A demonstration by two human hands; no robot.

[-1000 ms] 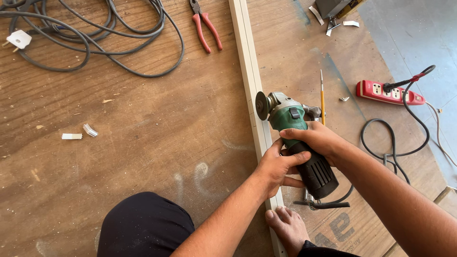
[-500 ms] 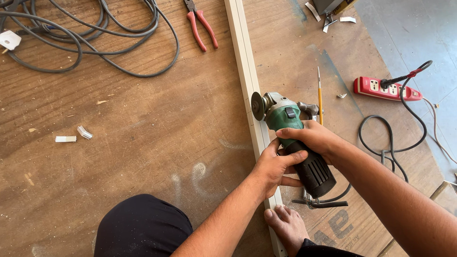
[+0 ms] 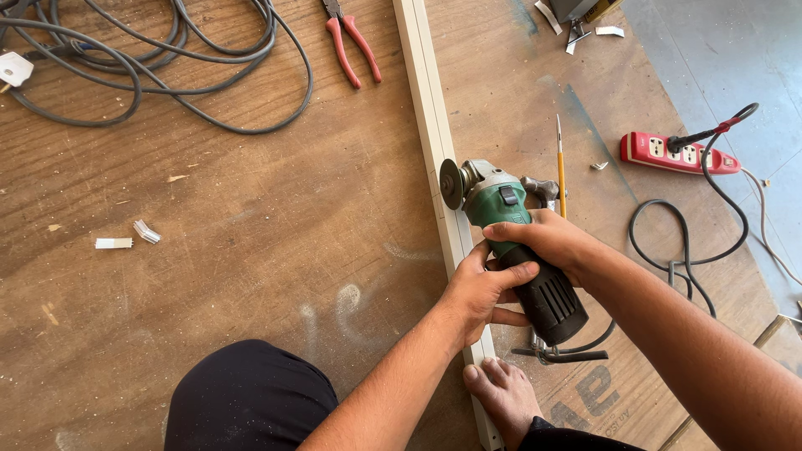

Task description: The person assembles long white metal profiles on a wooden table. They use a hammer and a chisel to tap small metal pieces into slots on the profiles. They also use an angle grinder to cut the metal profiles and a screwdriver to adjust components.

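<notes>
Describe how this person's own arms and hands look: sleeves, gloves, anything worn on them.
Both forearms are bare as far as the picture shows, with no sleeves in view. The left hand and the right hand wear no gloves, and no rings, watch or bands show on fingers or wrists. The nails are short and unpainted.

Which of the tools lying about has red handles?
The pliers at the top, beside the long white strip. The angle grinder in both hands is green and black; the screwdriver is yellow.
</notes>
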